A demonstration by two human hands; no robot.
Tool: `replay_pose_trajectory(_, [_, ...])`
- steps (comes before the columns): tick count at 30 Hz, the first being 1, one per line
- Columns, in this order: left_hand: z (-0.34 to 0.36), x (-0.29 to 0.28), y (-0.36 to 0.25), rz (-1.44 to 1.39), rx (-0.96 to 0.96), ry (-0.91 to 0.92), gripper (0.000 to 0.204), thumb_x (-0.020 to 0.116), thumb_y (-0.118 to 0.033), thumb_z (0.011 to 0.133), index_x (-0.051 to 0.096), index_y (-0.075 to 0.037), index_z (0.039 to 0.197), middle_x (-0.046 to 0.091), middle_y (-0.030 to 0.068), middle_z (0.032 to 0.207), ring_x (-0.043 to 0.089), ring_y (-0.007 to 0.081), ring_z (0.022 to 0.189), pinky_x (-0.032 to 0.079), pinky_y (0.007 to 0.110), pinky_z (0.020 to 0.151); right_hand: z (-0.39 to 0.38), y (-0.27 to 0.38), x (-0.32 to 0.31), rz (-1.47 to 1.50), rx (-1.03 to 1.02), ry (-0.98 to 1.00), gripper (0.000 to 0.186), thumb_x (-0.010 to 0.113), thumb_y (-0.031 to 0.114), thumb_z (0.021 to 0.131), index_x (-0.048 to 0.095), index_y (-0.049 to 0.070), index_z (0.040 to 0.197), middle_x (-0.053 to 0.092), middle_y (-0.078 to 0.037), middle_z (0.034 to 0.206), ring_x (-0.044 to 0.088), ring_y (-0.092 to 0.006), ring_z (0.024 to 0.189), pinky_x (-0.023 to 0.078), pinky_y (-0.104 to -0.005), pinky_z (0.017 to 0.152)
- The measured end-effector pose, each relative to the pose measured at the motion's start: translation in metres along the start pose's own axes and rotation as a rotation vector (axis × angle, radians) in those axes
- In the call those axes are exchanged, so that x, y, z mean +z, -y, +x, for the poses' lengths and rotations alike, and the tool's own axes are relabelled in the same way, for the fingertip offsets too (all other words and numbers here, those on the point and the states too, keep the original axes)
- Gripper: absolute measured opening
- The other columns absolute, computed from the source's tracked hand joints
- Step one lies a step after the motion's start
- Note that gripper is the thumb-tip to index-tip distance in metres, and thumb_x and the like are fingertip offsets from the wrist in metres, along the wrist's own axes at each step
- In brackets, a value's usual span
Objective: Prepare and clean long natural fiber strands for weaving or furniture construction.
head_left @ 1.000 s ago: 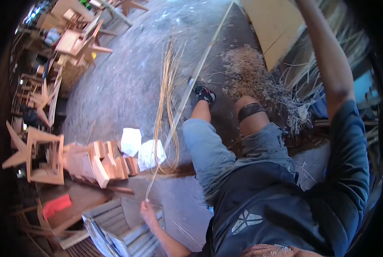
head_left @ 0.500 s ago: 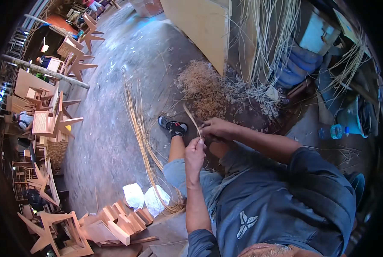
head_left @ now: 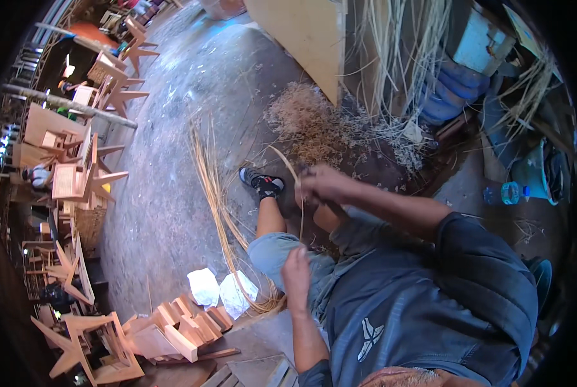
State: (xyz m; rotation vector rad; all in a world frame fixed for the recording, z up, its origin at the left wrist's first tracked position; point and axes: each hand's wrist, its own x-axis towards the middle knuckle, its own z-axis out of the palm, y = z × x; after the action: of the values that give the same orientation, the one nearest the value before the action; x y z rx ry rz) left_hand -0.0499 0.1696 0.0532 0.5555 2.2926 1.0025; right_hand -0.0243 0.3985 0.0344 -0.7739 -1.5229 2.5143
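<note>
A thin pale rattan strip [head_left: 283,155] passes through my right hand [head_left: 326,186], curving up and left beyond it. That hand is closed and slightly blurred; whether it also holds a tool is hidden. Below it, the strip runs down to my left hand [head_left: 296,274], a closed fist beside my left knee that grips the lower part. A bundle of long yellowish rattan strips [head_left: 219,206] lies on the floor left of my leg, its lower end looped near my knee. Ahead of my hands is a heap of fine shavings [head_left: 304,122].
Wooden chair frames [head_left: 75,180] line the left side. Cut wood blocks [head_left: 185,326] and white crumpled sheets [head_left: 204,287] lie at lower left. A plywood board [head_left: 301,39] leans ahead, with hanging pale strands [head_left: 398,58] beside it. A plastic bottle [head_left: 509,193] and bucket [head_left: 537,174] are at right.
My left hand has moved down toward me, away from my right hand, and a stretch of strip now spans the gap. The strip's far end has shifted up and left.
</note>
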Motion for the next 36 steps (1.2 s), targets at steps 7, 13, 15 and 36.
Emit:
replay_pose_trajectory(7, [-0.035,-0.031,0.057,-0.652,-0.323,-0.15,0.022,0.054,-0.027,0.09,0.057,-0.006,0.087,0.042,-0.0028,0.06,0.034,0.0023,0.047,0.024,0.017,0.04,0.007,0.039,-0.069,-0.168,-0.311,-0.303,0.021,0.057,0.021,0.083,0.053,0.006,0.069,0.049,0.001,0.056,0.046,-0.0065,0.047,0.035,-0.0203,0.044])
replay_pose_trajectory(13, [0.019,0.018,0.029,-0.613,-0.192,0.074,0.023,0.053,-0.015,0.088,0.058,0.0,0.104,0.05,-0.003,0.076,0.044,0.0054,0.064,0.036,0.017,0.057,0.068,0.017,-0.138,-0.668,-0.297,-0.663,0.033,0.055,0.03,0.08,0.059,-0.001,0.074,0.054,-0.008,0.059,0.049,-0.0167,0.054,0.04,-0.0352,0.053])
replay_pose_trajectory(15, [0.057,0.043,0.032,-0.542,-0.123,0.211,0.025,0.05,-0.01,0.088,0.058,-0.002,0.11,0.056,0.0018,0.085,0.05,0.0083,0.064,0.042,0.022,0.056,0.07,-0.004,-0.141,-0.901,-0.297,-0.558,0.033,0.053,0.03,0.081,0.059,-0.003,0.083,0.055,-0.011,0.064,0.051,-0.0199,0.057,0.041,-0.0375,0.056])
replay_pose_trajectory(36, [0.1,0.075,0.047,0.16,0.194,-0.044,0.036,0.049,-0.027,0.088,0.055,0.004,0.07,0.052,0.0128,0.056,0.05,0.0214,0.051,0.041,0.037,0.053,0.028,-0.087,-0.061,-1.283,-0.371,-0.18,0.028,0.046,0.03,0.088,0.056,0.004,0.09,0.062,-0.018,0.07,0.061,-0.0346,0.062,0.049,-0.0436,0.054])
